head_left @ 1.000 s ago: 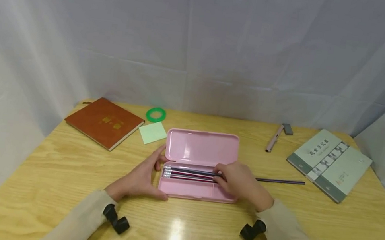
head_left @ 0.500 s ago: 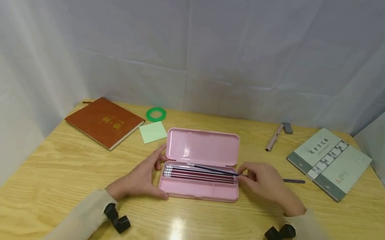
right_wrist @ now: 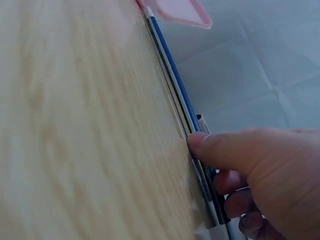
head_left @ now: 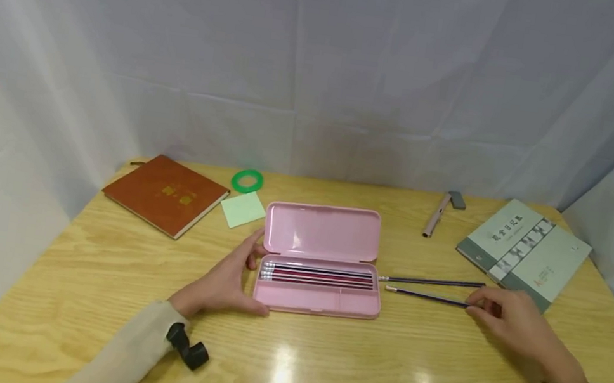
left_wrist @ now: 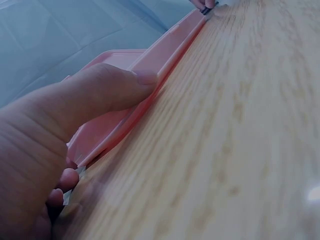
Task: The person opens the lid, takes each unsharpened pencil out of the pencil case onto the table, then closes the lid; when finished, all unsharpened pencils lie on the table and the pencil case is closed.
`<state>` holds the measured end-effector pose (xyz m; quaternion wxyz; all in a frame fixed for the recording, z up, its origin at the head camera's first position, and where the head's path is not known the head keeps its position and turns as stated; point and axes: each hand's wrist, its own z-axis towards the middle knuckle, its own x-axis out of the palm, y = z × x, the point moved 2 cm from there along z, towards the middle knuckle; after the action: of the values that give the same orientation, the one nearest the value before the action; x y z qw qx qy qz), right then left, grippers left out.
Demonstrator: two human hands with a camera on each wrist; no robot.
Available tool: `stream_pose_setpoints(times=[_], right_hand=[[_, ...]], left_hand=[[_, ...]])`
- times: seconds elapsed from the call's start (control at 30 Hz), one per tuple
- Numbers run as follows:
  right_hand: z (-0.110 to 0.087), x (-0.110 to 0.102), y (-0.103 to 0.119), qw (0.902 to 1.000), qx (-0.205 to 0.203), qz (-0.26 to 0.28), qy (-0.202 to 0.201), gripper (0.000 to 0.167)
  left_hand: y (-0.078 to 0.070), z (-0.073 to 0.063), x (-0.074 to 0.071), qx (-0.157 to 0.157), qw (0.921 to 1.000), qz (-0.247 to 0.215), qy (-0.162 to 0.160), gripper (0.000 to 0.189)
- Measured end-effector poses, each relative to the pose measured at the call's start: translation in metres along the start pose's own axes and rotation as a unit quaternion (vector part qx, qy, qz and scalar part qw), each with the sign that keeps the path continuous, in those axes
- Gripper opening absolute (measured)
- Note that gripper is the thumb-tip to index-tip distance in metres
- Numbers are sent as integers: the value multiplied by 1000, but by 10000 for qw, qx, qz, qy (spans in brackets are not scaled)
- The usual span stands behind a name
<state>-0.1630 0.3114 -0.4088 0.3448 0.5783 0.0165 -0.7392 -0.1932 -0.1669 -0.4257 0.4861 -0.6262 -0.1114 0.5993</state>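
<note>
Pencil [head_left: 425, 296], in the head view, is pointing at the case [head_left: 299, 299] from the right, right hand [head_left: 518, 323] pinching it — best set down level. Left wrist: left hand [left_wrist: 47, 120] is lying loosely spread, thumb touching the case. Right wrist: thumb is pressing the pencil — release without rolling.

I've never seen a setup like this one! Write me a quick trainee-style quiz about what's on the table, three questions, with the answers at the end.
1. True or false: the lid of the pink pencil case stands open.
2. What does the right hand pinch?
3. Fill in: in the head view, the brown notebook lies to the ____ of the pink pencil case.

Key:
1. True.
2. A dark pencil.
3. Left.
</note>
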Motion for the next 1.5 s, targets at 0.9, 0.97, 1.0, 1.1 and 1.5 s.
stream_pose_setpoints(times=[0.9,0.97,1.0,1.1,1.5], right_hand=[[56,21,24,9950,249,120,955,12],[64,25,29,9945,225,256,986,12],[69,29,33,9945,184,304,987,12],[88,42,50,9948,-84,414,929,8],[133,87,120,9848,-1281,-502,1063,10]], left_hand=[[-1,1,1,-159,9999,-56,40,138],[-1,0,1,-134,9999,-79,30,138],[-1,0,1,-126,9999,-96,18,137],[-1,-1,0,-57,9999,-110,-12,136],[1,-1,0,46,9999,-143,-20,136]])
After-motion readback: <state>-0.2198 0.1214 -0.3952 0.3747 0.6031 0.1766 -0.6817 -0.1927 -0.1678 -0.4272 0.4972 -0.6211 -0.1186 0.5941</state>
